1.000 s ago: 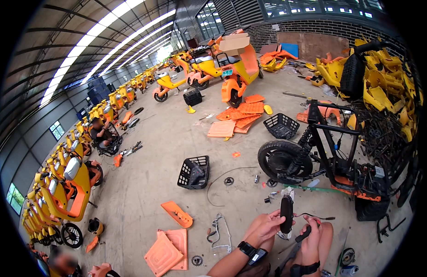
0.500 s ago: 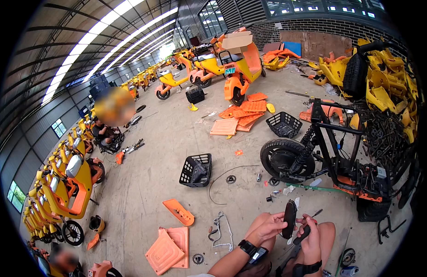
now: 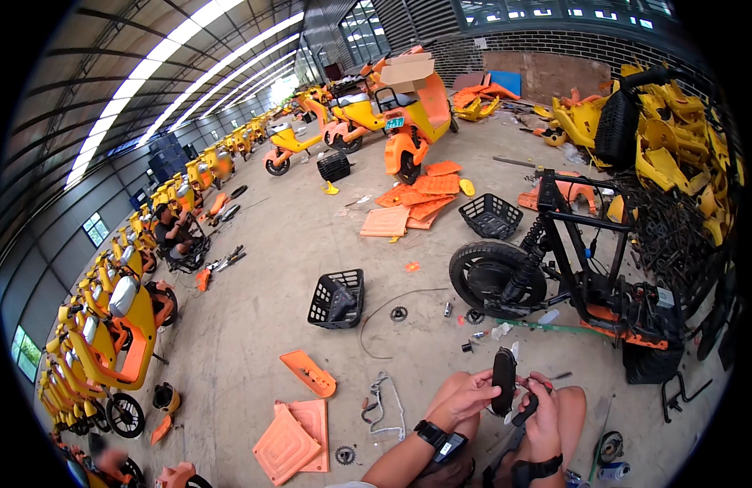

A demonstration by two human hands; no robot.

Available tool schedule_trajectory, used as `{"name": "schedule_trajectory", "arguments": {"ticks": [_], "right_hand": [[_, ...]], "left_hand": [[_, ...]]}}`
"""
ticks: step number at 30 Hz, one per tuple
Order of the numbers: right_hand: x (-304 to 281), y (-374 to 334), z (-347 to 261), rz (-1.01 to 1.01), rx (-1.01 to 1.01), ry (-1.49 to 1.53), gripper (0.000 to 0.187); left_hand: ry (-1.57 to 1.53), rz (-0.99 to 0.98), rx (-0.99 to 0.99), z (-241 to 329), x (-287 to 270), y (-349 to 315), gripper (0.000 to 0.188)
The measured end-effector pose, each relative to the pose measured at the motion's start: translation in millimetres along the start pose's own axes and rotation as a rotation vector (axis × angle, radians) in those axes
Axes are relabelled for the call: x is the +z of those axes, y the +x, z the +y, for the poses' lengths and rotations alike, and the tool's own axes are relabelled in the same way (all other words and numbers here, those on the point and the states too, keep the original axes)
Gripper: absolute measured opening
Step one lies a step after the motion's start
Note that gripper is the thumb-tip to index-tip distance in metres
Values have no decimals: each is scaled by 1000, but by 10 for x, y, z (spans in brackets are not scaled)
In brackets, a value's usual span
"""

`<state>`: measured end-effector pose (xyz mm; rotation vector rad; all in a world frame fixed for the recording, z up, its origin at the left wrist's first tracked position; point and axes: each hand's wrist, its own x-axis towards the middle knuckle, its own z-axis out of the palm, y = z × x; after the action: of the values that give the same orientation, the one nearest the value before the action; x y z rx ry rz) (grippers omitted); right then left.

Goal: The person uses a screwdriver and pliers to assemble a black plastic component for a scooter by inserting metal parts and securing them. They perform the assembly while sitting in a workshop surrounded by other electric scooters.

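Low at the right of centre, my left hand (image 3: 473, 394) grips a black oblong part (image 3: 504, 381) with rounded ends, held upright between thumb and fingers. Close beside it my right hand (image 3: 543, 416) is closed round a hand tool (image 3: 524, 410) with a black and red handle. A thin dark-tipped piece sticks out past the right fingers; whether it belongs to the tool I cannot tell. Both hands are above my bent knees. Ahead and to the right stands a stripped black scooter frame (image 3: 583, 268) with its wheel (image 3: 496, 281).
Small metal parts and a toothed ring (image 3: 399, 314) lie on the floor ahead. Black baskets (image 3: 336, 299), orange panels (image 3: 288, 443) and a looped strap (image 3: 383, 407) lie around. Yellow scooters (image 3: 120, 325) line the left, where a person (image 3: 174, 236) sits. Yellow covers (image 3: 665, 146) are heaped right.
The view has shifted slightly, so the surroundings sit a little further left. Both hands keep their holds; the black part has tilted a little and the right hand is slightly lower.
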<state>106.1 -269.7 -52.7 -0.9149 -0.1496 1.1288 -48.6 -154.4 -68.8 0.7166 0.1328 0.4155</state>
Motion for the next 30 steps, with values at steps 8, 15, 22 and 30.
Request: {"name": "schedule_trajectory", "arguments": {"ticks": [8, 15, 22, 30], "right_hand": [[-38, 54, 29, 71, 86, 3, 22], [73, 28, 3, -91, 282, -56, 20], [0, 50, 31, -48, 243, -125, 24], [13, 130, 121, -39, 208, -145, 19]], "left_hand": [[-1, 45, 19, 83, 138, -39, 54], [-2, -83, -74, 81, 106, -45, 52], [43, -128, -65, 26, 47, -11, 54], [59, -116, -85, 70, 139, -28, 54]]}}
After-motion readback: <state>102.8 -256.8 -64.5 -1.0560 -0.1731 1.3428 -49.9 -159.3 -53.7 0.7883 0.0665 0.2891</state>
